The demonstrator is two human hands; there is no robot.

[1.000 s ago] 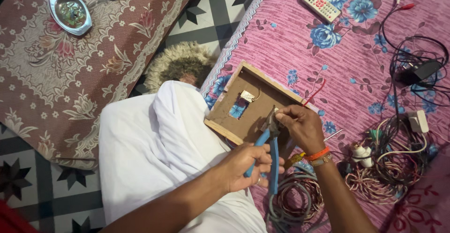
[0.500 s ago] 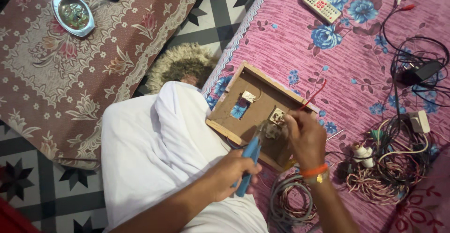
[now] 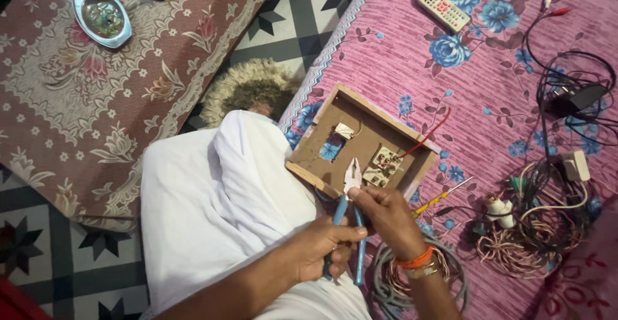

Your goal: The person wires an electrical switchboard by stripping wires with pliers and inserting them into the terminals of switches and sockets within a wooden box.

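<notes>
Since the half-second before, the blue-handled steel pliers [image 3: 348, 214] had been raised so that their pale nose lay over the near edge of the shallow wooden board with a raised frame [image 3: 360, 141], and the right hand [image 3: 386, 216] had been drawn back from the board's middle onto the tool. The pliers were held in both hands: the left hand [image 3: 322, 246] was closed around the lower part of the blue handles, while the fingers of the right hand were curled over the handles just below the pivot. Whether the nose gripped anything could not be told. The board was rested partly on the white-clothed lap [image 3: 219, 210] and partly on the pink flowered bedcover [image 3: 489, 101]. Inside the frame a small cream switch plate [image 3: 382, 166] was seen just beyond the plier tips, with a thin red wire [image 3: 425, 136] running from it over the far rim. A yellow-handled screwdriver [image 3: 441, 196] was lain just right of the board, near the right wrist with its orange band [image 3: 415, 257]. Tangled cables [image 3: 547, 223] were heaped further right, a grey coil [image 3: 399, 281] was partly hidden under the right forearm, and a white remote control [image 3: 443, 8] lay well apart at the top.
</notes>
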